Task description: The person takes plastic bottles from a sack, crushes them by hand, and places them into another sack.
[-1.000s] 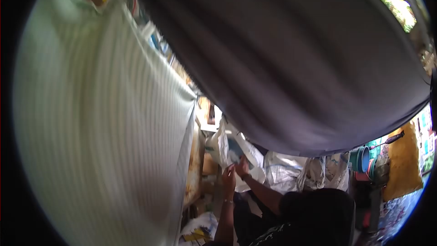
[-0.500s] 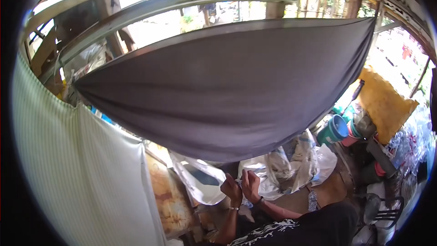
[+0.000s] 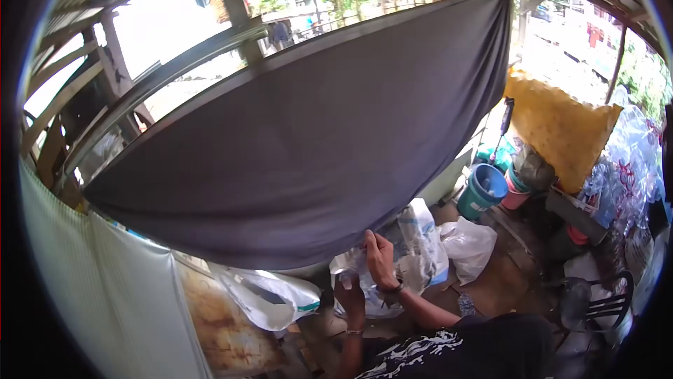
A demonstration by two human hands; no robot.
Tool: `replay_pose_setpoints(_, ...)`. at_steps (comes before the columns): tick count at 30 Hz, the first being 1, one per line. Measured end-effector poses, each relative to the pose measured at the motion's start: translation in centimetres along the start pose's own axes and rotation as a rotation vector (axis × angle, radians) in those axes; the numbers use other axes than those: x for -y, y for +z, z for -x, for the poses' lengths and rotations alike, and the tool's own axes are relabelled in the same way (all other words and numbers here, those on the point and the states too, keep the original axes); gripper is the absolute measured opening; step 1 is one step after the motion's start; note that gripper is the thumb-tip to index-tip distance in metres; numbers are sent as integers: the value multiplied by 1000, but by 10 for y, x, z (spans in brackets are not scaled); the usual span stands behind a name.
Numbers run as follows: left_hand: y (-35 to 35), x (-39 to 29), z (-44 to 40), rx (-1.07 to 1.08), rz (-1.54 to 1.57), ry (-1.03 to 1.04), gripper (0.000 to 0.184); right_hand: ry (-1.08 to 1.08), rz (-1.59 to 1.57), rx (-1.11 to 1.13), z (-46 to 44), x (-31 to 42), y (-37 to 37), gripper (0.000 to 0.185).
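Note:
My left hand (image 3: 350,298) is low in front of me, its fingers curled round what looks like a clear plastic bottle (image 3: 345,280). Higher and to the right, my right hand (image 3: 381,258) has its thumb and fingertips pinched together. They overlap the lower edge of the hanging dark grey cloth (image 3: 301,147); whether they touch it, or hold anything small, I cannot make out. Beyond both hands stands a white sack (image 3: 424,239) with clear plastic in it. Another white sack (image 3: 270,302) lies open to the left of my left hand.
A pale striped curtain (image 3: 105,288) hangs at the left beside a stained board (image 3: 217,316). To the right are a white plastic bag (image 3: 468,246), a teal bucket (image 3: 482,190), a yellow foam sheet (image 3: 561,126), a black chair (image 3: 596,302) and heaped clear plastic (image 3: 627,168).
My hands have moved apart: the right has risen towards the cloth's lower edge, the left has dropped slightly with the clear bottle. The view has turned to the right and tilted.

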State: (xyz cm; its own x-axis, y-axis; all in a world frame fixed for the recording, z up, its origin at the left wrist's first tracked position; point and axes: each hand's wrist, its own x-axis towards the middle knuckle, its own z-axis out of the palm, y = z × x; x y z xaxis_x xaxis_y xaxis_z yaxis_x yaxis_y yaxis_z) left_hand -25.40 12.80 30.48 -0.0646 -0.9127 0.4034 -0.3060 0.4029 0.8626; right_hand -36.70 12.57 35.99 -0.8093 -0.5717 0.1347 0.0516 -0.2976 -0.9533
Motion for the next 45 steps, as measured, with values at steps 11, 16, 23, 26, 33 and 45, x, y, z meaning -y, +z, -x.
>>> replay_pose_setpoints(11,87,-51,33,-60,207,-179,57,259,84,87,12,10,-128,57)
replay_pose_setpoints(16,60,-72,3,421,969,-826,62,228,178,301,2,12,-127,61)
replay_pose_setpoints(23,69,-22,40,271,173,-71,44,168,-57,74,-26,20,-90,49)
replay_pose_setpoints(26,61,-20,25,39,313,-259,44,58,301,65,-2,16,-72,53)
replay_pose_setpoints(33,20,-30,-20,149,350,-632,64,359,189,74,34,-15,-47,66)
replay_pose_setpoints(45,-3,33,-38,506,350,-172,61,-341,700,283,41,-41,-19,30)
